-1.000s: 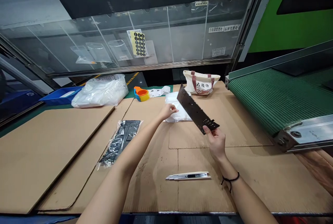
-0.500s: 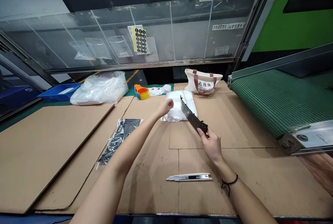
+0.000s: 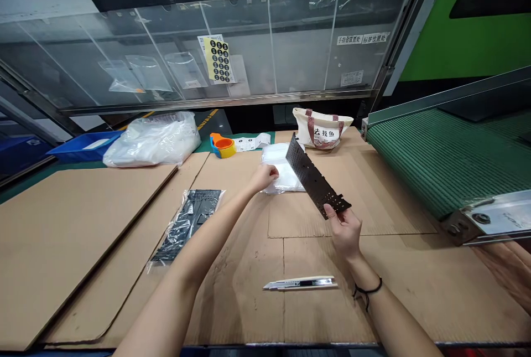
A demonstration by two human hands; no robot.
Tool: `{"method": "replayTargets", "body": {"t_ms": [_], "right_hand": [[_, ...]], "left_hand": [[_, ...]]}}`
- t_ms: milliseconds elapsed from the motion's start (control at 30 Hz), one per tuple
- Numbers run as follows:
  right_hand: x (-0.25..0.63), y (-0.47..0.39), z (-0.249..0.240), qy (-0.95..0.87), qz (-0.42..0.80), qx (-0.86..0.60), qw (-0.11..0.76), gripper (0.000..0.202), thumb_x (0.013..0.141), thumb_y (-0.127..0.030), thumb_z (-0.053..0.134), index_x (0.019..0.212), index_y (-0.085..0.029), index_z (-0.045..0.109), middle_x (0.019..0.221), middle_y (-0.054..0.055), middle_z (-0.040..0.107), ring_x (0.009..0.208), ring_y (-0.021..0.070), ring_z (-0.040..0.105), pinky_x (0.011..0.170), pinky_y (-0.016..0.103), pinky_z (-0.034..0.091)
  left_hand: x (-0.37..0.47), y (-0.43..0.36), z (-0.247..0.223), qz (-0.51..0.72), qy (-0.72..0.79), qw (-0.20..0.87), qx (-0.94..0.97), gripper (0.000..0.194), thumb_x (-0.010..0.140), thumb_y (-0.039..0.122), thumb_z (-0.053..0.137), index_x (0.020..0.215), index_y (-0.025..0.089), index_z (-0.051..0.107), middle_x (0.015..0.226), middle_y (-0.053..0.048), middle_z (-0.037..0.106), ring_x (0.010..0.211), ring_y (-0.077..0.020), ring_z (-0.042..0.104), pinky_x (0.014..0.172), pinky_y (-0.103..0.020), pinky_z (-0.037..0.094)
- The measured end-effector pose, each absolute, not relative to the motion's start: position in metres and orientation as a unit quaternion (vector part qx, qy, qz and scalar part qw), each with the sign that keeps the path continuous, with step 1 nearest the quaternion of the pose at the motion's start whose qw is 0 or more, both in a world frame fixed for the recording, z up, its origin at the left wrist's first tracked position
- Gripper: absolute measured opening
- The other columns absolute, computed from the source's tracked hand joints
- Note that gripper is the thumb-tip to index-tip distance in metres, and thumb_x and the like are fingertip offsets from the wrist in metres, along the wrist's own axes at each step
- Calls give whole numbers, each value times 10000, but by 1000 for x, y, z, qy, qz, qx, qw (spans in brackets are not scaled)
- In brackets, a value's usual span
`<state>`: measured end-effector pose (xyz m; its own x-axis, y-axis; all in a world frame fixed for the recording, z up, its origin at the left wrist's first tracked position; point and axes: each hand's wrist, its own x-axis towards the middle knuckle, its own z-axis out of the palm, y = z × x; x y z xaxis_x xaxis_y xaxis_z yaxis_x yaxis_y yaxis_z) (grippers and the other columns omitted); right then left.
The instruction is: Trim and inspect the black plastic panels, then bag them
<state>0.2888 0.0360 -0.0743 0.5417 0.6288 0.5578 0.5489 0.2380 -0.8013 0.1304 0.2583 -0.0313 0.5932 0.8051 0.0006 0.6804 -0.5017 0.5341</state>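
My right hand (image 3: pixel 346 229) grips a thin black perforated plastic panel (image 3: pixel 313 177) by its near end, holding it tilted up above the table. My left hand (image 3: pixel 265 177) is at the left side of a stack of clear plastic bags (image 3: pixel 282 163), fingers pinched together; whether a bag edge is between them cannot be made out. Left of my left forearm lies a bagged black panel (image 3: pixel 191 221), flat on the cardboard. A utility knife (image 3: pixel 301 283) lies in front of me, between my forearms.
Cardboard sheets (image 3: pixel 83 224) cover the table. At the back are a white plastic bundle (image 3: pixel 153 138), a blue tray (image 3: pixel 83 146), an orange-yellow-blue tape dispenser (image 3: pixel 223 145) and a cloth bag (image 3: pixel 321 127). A green conveyor belt (image 3: pixel 456 146) stands at right.
The black panel in my right hand has turned to show more of its face, and that hand has moved slightly right. My left hand has shifted slightly and stays at the bag stack.
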Motion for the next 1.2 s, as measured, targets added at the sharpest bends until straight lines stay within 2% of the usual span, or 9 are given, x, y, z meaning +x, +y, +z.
{"method": "replayTargets", "body": {"t_ms": [233,467,600,700,800,867,933,1067,1200], "right_hand": [[279,37,-72,-552,44,-597,581,339,891,-456,552,665,-205,584,542,20,594,458,155,527,476,267,387],[278,36,-67,-546,73,-617,562,308,886,-431,534,692,-198,584,507,9,552,398,140,431,458,275,297],[278,35,-67,-513,104,-630,574,324,848,-470,564,698,-187,612,502,12,566,400,136,433,455,273,299],[280,36,-65,-466,129,-641,597,355,826,-509,592,791,-162,662,549,26,623,420,138,473,457,265,346],[284,36,-59,-411,158,-636,634,458,811,-585,593,888,-143,680,700,71,708,544,171,597,526,275,465],[288,31,-51,-383,180,-623,658,530,791,-651,584,889,-139,680,777,95,732,627,198,654,570,299,522],[293,20,-44,-345,249,-592,684,548,712,-676,664,830,-142,680,741,86,730,603,202,660,544,306,539],[295,-9,-39,-227,507,-495,668,437,574,-480,874,764,-131,690,697,69,725,552,177,654,526,281,552],[276,-26,-51,-114,563,-442,689,390,556,-344,911,816,-143,700,791,70,750,655,201,702,574,292,587]], "left_hand": [[133,268,-32,164,473,362,786,238,910,323,606,1052,132,619,1010,-54,650,856,-165,641,761,-357,558],[131,278,-25,353,520,439,643,294,931,348,570,1140,141,584,1077,-73,630,890,-174,637,756,-358,562],[132,276,-18,404,523,443,605,299,932,354,566,1143,143,578,1065,-70,626,864,-167,632,734,-345,559],[136,262,-20,404,513,423,628,262,926,338,574,1097,140,589,1036,-60,623,855,-164,621,740,-344,546],[139,247,-23,376,495,374,688,192,895,283,613,1020,139,597,979,-38,614,830,-157,597,748,-339,515],[137,241,-22,346,484,339,729,123,865,218,626,961,146,601,866,-7,605,754,-144,570,725,-318,481],[132,240,-17,319,476,305,761,55,852,180,601,900,156,612,744,17,585,690,-145,545,691,-293,439],[122,235,-4,268,452,246,815,185,883,278,534,814,163,662,673,-9,624,701,-180,574,657,-271,400],[118,212,5,203,404,183,873,247,900,324,520,897,190,728,735,-40,705,726,-189,623,663,-259,411]]}}
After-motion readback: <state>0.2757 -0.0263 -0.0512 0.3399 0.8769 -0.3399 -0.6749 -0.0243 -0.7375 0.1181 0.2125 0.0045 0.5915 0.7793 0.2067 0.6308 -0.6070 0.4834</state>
